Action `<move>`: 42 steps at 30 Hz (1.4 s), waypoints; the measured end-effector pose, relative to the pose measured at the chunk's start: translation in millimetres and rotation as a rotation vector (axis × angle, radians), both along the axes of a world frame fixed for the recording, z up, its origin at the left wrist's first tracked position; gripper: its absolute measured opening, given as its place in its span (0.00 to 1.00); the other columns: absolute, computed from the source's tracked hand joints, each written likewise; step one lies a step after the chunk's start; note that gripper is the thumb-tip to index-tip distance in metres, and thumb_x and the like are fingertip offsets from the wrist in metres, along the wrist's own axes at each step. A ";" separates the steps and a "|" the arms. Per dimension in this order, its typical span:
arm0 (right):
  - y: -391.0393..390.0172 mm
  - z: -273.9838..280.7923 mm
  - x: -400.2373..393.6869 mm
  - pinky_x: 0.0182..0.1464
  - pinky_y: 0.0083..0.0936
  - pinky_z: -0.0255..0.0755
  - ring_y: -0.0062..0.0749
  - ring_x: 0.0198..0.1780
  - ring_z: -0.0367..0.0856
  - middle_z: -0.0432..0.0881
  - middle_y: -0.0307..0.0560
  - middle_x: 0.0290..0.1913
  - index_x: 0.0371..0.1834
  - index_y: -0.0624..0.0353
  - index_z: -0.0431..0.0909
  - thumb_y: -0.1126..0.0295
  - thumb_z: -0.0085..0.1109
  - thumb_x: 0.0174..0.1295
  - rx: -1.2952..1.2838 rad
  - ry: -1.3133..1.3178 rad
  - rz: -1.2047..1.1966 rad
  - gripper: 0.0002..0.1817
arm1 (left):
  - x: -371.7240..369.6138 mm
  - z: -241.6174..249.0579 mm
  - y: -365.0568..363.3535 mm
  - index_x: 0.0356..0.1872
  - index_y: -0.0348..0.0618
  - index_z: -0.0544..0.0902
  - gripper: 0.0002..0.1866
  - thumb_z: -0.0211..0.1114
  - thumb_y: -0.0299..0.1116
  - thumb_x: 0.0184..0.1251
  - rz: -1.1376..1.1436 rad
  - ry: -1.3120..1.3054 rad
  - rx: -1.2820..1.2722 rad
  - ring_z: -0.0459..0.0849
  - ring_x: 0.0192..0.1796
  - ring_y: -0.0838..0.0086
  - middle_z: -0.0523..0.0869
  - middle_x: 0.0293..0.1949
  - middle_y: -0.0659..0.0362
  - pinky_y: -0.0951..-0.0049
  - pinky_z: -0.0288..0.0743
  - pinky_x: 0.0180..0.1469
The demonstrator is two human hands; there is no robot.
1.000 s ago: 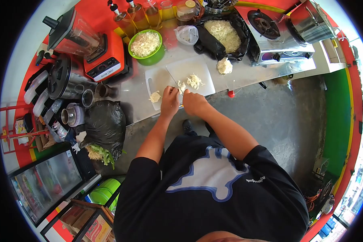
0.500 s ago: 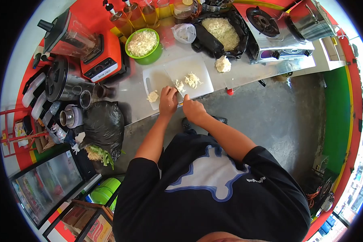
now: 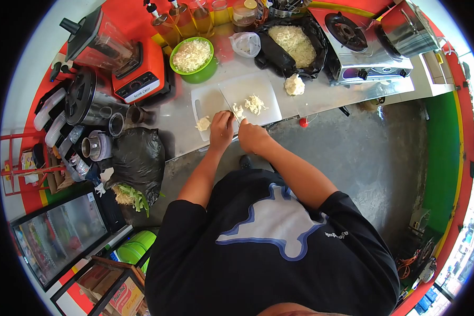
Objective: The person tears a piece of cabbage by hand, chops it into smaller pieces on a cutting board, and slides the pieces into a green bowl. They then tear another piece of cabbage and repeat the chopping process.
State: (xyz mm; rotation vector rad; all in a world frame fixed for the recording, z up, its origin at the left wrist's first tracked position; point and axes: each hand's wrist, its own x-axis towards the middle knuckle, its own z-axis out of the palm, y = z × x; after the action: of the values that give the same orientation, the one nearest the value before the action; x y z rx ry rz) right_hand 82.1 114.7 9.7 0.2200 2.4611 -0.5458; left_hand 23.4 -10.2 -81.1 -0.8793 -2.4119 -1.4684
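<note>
A white cutting board lies on the metal counter. My right hand is closed round the handle of a knife, whose thin blade points away across the board. To the left of the blade, my left hand has its fingers bent and pressed together at the board's near edge; what they hold is too small to make out. Finely cut pale vegetable forms a small pile right of the knife, with more shreds beside the blade. A pale chunk rests left of my left hand.
Behind the board stand a green bowl of shreds and a black bag holding more. A pale lump sits at right, near the stove. A red blender and a black plastic bag are at left.
The view has shifted slightly, moving the counter items a little to the right in the frame. Both hands keep nearly the same place at the board, the knife still between them.
</note>
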 end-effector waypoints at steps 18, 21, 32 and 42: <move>10.1 -33.5 0.0 0.46 0.43 0.84 0.58 0.47 0.89 0.87 0.68 0.43 0.50 0.68 0.65 0.76 0.60 0.62 0.040 0.118 0.022 0.17 | -1.6 -10.7 -2.2 0.44 0.35 0.83 0.08 0.64 0.19 0.64 0.010 0.062 -0.078 0.81 0.49 0.53 0.84 0.45 0.52 0.58 0.76 0.52; 17.6 -13.5 -11.9 0.48 0.41 0.84 0.54 0.48 0.90 0.88 0.63 0.44 0.52 0.68 0.67 0.75 0.61 0.62 0.109 0.072 0.151 0.18 | 1.6 -8.7 0.4 0.43 0.36 0.83 0.07 0.64 0.19 0.65 0.046 0.053 -0.081 0.81 0.49 0.55 0.83 0.44 0.53 0.58 0.76 0.51; 3.8 -15.3 7.8 0.49 0.43 0.84 0.58 0.48 0.89 0.87 0.66 0.42 0.52 0.70 0.65 0.77 0.62 0.60 0.057 0.069 0.026 0.21 | -0.6 -13.1 -1.1 0.42 0.35 0.82 0.06 0.63 0.19 0.65 0.039 0.051 -0.077 0.81 0.48 0.52 0.84 0.43 0.51 0.57 0.76 0.51; 8.3 -12.7 -12.2 0.50 0.43 0.84 0.55 0.50 0.89 0.87 0.66 0.45 0.54 0.70 0.65 0.77 0.67 0.56 0.085 0.045 0.115 0.25 | -0.8 -6.6 -1.9 0.39 0.34 0.78 0.04 0.61 0.18 0.65 0.020 0.032 -0.050 0.80 0.46 0.50 0.83 0.40 0.49 0.55 0.75 0.49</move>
State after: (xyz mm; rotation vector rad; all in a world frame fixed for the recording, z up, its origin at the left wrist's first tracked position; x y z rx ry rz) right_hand 69.9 123.0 -2.9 0.1001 2.5245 -0.4013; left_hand 22.6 -12.2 -87.8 -0.8798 -2.4370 -1.3827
